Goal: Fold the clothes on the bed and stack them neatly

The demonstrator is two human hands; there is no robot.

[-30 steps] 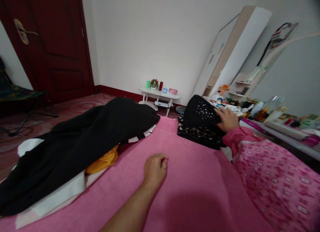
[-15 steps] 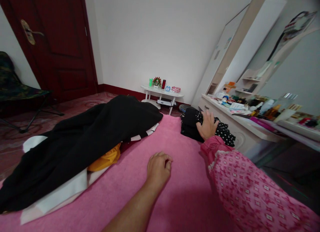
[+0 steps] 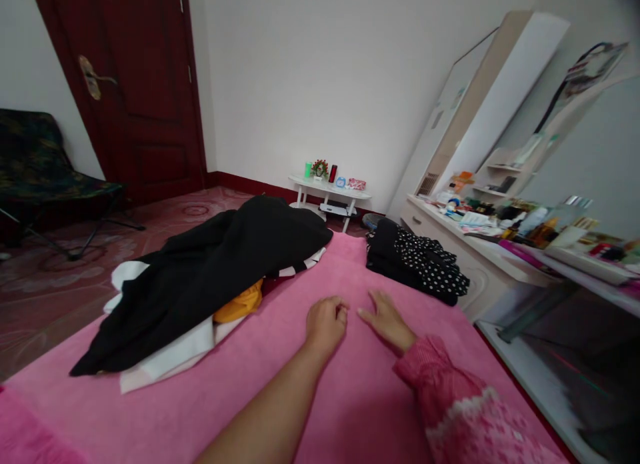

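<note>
Our right hand (image 3: 387,323) has come off the folded stack (image 3: 385,251) at right of centre and is now over the pink bed (image 3: 270,397), near our left hand. Its fingers are loosely spread, with nothing in them. Our left hand (image 3: 326,321), at centre, stays half curled and seems to hold nothing. The dotted cloth (image 3: 433,261) lies on the stack, so we judge that piece laid down; the heap of clothes (image 3: 220,271), left of centre, remains loose.
</note>
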